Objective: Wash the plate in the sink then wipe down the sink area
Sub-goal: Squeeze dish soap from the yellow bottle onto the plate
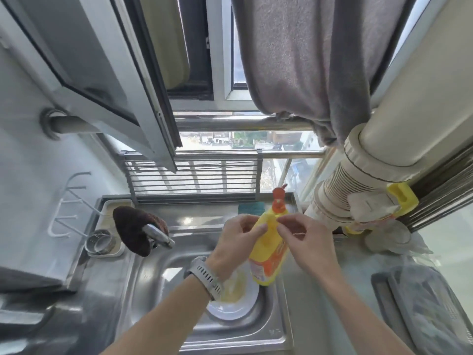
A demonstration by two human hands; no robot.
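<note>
Head view looks down on a steel sink [143, 278] below an open window. Both hands hold a yellow bottle [268, 249] with an orange pump above the sink's right edge: the left hand [238, 242], a watch on its wrist, grips the bottle's shoulder from the left, and the right hand [304, 242] pinches it near the neck from the right. A white plate [230, 308] with yellowish residue lies in the basin, partly hidden under the left wrist. A tap [158, 235] with a dark brown cloth [133, 226] draped over it stands at the left, beside a metal cup [99, 242]. A grey towel [307, 60] hangs over the rail above
</note>
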